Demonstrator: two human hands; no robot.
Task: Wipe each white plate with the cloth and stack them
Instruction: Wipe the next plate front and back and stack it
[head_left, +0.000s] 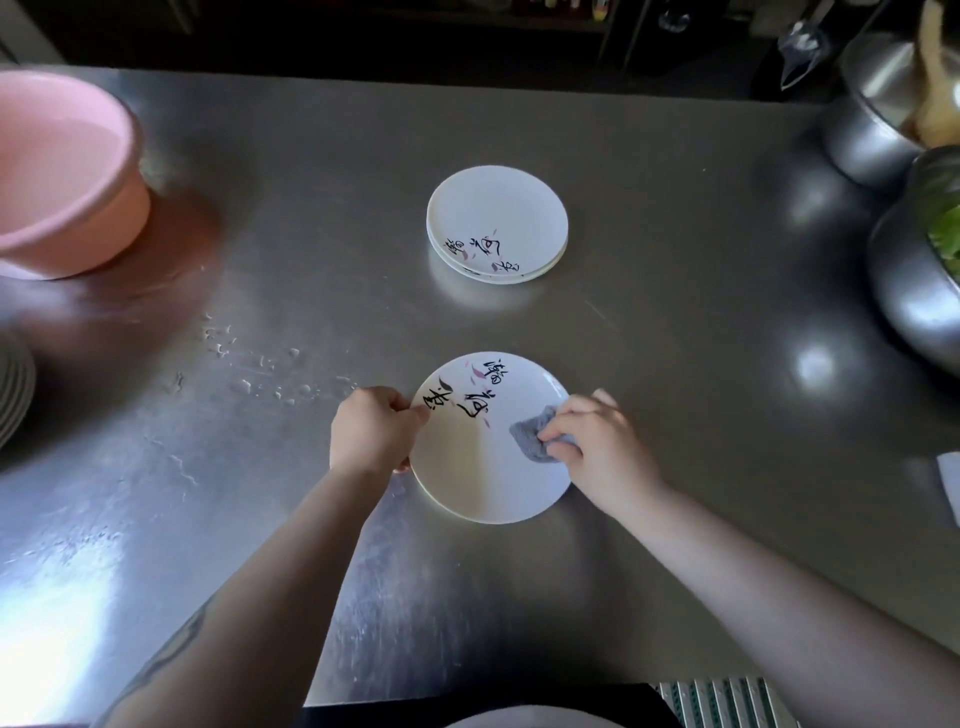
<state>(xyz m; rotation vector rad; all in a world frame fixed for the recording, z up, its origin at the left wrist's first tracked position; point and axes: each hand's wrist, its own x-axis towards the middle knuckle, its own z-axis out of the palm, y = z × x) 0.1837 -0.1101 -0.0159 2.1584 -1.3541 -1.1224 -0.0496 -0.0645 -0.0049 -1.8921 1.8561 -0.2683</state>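
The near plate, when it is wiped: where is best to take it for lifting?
Probably at its left rim, from the left. The near plate lies flat on the counter, and the left hand already pinches that edge; the cloth covers the right side.

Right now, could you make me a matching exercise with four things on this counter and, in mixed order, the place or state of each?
Things:
1. grey cloth
2. pink basin
3. plate stack
4. near plate

Places or states:
A. far left of the counter
B. gripped at its left rim by the left hand
C. under the right hand, on the plate
D. behind the near plate, untouched

Pairs: 1-C, 2-A, 3-D, 4-B
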